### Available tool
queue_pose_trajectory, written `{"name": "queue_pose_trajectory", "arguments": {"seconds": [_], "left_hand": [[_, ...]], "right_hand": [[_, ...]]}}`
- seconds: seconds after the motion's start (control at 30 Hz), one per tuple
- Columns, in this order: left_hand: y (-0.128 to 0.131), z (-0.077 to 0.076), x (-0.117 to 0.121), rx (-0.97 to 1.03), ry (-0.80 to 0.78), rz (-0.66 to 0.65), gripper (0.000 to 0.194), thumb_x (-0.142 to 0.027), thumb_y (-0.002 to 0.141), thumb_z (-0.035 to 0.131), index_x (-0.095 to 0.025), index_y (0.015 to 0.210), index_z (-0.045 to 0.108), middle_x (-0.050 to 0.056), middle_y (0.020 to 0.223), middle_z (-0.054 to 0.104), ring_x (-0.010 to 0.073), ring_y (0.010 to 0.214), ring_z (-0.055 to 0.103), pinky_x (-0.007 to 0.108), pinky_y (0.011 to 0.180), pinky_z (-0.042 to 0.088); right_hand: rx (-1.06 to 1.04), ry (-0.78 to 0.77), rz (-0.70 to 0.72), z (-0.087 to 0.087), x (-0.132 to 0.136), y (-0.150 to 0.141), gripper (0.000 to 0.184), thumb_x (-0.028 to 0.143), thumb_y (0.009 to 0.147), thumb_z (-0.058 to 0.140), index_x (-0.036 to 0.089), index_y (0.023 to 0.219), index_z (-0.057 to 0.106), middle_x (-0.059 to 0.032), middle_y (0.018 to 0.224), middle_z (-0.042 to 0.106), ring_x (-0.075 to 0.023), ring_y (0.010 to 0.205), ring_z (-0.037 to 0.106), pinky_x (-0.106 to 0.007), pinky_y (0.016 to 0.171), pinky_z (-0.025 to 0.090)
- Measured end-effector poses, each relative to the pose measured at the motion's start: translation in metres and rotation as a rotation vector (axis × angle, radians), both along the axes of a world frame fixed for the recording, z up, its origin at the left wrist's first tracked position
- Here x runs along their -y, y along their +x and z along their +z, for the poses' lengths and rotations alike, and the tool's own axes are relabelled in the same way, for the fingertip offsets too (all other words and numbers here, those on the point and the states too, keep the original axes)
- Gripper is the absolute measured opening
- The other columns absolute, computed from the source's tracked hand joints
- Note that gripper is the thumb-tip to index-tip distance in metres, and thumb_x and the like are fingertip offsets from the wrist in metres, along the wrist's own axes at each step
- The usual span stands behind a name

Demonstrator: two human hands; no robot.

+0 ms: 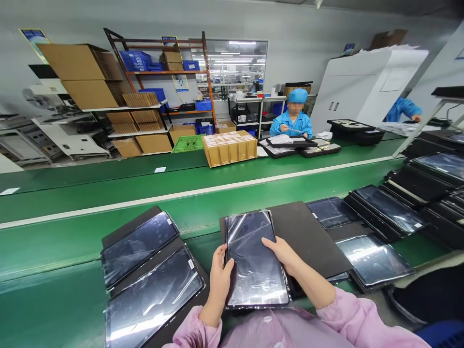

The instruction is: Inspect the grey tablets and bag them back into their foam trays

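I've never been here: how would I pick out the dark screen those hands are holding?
Find the long green work surface running across the room, then its near edge, just beyond the pink shirt. There is a dark, glossy, rectangular panel. Unlike the similar panels lying on either side, it alone is held, between the bare left hand and right hand.
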State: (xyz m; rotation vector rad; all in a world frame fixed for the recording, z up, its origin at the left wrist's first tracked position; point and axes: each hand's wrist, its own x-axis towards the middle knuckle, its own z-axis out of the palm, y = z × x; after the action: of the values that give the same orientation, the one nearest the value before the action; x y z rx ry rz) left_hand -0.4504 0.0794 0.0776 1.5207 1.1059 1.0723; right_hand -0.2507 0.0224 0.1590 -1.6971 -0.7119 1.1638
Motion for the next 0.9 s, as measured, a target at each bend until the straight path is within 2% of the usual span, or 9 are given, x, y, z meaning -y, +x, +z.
{"name": "queue_pose_trajectory", "arguments": {"seconds": [0.1, 0.23, 0.3, 0.37, 0.5, 0.6, 0.67, 0.73, 0.9], "left_hand": [[0.002, 0.016, -0.007, -0.005, 0.012, 0.092, 0.048, -0.036, 0.078, 0.055, -0.02, 0.122, 0.042, 0.015, 0.128, 0.055, 0.0251, 0.123, 0.052, 0.044, 0.102, 0.043], [0.006, 0.076, -0.011, 0.069, -0.04, 0.137, 0.05, -0.046, 0.074, 0.061, -0.018, 0.115, 0.052, 0.014, 0.116, 0.064, 0.0259, 0.108, 0.062, 0.04, 0.09, 0.051], [0.008, 0.104, -0.007, 0.151, 0.007, 0.091, 0.043, -0.051, 0.073, 0.061, -0.017, 0.099, 0.059, 0.01, 0.097, 0.071, 0.024, 0.091, 0.067, 0.038, 0.081, 0.054], [0.011, 0.119, -0.001, 0.198, 0.133, 0.075, 0.039, -0.054, 0.07, 0.063, -0.018, 0.085, 0.06, 0.005, 0.076, 0.071, 0.0211, 0.071, 0.067, 0.034, 0.069, 0.055], [0.019, 0.118, 0.005, 0.173, 0.321, -0.024, 0.03, -0.047, 0.073, 0.064, -0.019, 0.082, 0.06, 0.003, 0.071, 0.068, 0.0192, 0.064, 0.065, 0.032, 0.061, 0.054], [0.023, 0.118, 0.005, 0.219, 0.528, -0.128, 0.027, -0.039, 0.076, 0.065, -0.02, 0.094, 0.059, 0.008, 0.092, 0.069, 0.0239, 0.088, 0.067, 0.04, 0.08, 0.054], [0.023, 0.125, 0.007, 0.313, 0.639, -0.178, 0.04, -0.04, 0.075, 0.069, -0.02, 0.107, 0.056, 0.011, 0.103, 0.067, 0.0255, 0.094, 0.067, 0.043, 0.085, 0.052], [0.022, 0.134, 0.01, 0.355, 0.62, -0.267, 0.049, -0.042, 0.073, 0.071, -0.02, 0.114, 0.055, 0.013, 0.107, 0.067, 0.0243, 0.09, 0.068, 0.04, 0.082, 0.054], [0.022, 0.147, 0.016, 0.355, 0.591, -0.4, 0.029, -0.036, 0.078, 0.068, -0.02, 0.102, 0.061, 0.01, 0.096, 0.072, 0.0219, 0.086, 0.069, 0.035, 0.074, 0.056]], "right_hand": [[-0.133, 0.097, 0.031, 0.008, 0.007, -0.01, 0.038, 0.045, 0.065, 0.066, 0.015, 0.088, 0.061, -0.0068, 0.078, 0.071, -0.0239, 0.075, 0.067, -0.035, 0.07, 0.052], [-0.276, 0.328, 0.082, 0.022, 0.019, -0.01, 0.05, 0.045, 0.055, 0.076, 0.019, 0.096, 0.062, -0.0056, 0.087, 0.071, -0.0233, 0.078, 0.066, -0.035, 0.072, 0.052], [-0.182, 0.409, 0.107, 0.033, 0.02, -0.003, 0.056, 0.046, 0.051, 0.079, 0.021, 0.097, 0.062, -0.0057, 0.089, 0.07, -0.0238, 0.077, 0.065, -0.036, 0.071, 0.053], [-0.038, 0.462, 0.114, 0.045, 0.015, 0.009, 0.059, 0.052, 0.048, 0.081, 0.021, 0.095, 0.062, -0.0071, 0.087, 0.069, -0.0245, 0.074, 0.065, -0.037, 0.068, 0.054], [0.09, 0.711, 0.151, 0.063, 0.003, 0.032, 0.073, 0.066, 0.048, 0.077, 0.024, 0.104, 0.058, -0.011, 0.104, 0.065, -0.0256, 0.084, 0.064, -0.041, 0.075, 0.053], [0.028, 0.86, 0.235, 0.063, 0.001, 0.04, 0.052, 0.061, 0.059, 0.076, 0.023, 0.091, 0.061, -0.0087, 0.093, 0.069, -0.0243, 0.084, 0.066, -0.042, 0.077, 0.053], [-0.053, 0.92, 0.309, 0.058, 0.005, 0.042, 0.039, 0.051, 0.064, 0.078, 0.022, 0.084, 0.062, -0.0075, 0.088, 0.07, -0.024, 0.084, 0.067, -0.041, 0.075, 0.054], [-0.118, 0.959, 0.357, 0.054, 0.009, 0.043, 0.035, 0.043, 0.065, 0.08, 0.023, 0.087, 0.063, -0.007, 0.09, 0.071, -0.0234, 0.085, 0.068, -0.04, 0.076, 0.054], [-0.174, 0.98, 0.408, 0.054, 0.014, 0.047, 0.031, 0.034, 0.067, 0.081, 0.024, 0.091, 0.063, -0.0057, 0.091, 0.072, -0.0223, 0.088, 0.068, -0.04, 0.078, 0.053]]}}
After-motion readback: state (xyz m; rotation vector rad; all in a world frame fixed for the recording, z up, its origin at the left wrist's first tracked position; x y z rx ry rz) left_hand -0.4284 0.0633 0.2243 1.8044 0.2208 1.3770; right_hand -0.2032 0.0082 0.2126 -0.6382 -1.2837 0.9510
